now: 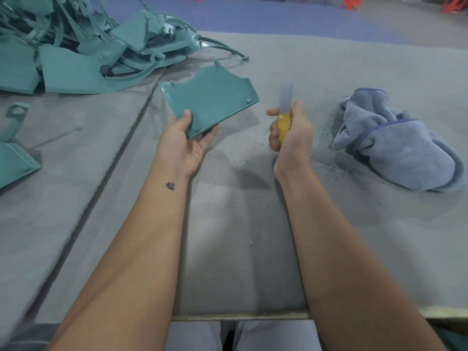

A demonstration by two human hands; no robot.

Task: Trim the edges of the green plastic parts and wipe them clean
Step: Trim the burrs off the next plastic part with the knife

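Note:
A flat green plastic part (210, 100) with a curved notch on its far edge is held above the table by my left hand (188, 141), thumb on top and fingers underneath its near corner. My right hand (288, 133) grips the yellow handle of a knife (285, 115), its pale blade pointing up and away, to the right of the part and apart from it. A crumpled grey-blue cloth (395, 145) lies on the table at the right.
A big heap of green parts and trimmed strips (76, 46) fills the far left. More green pieces (15, 158) lie at the left edge. Fine green shavings (326, 148) are scattered near the cloth. The grey table (240, 236) has a seam running diagonally at left.

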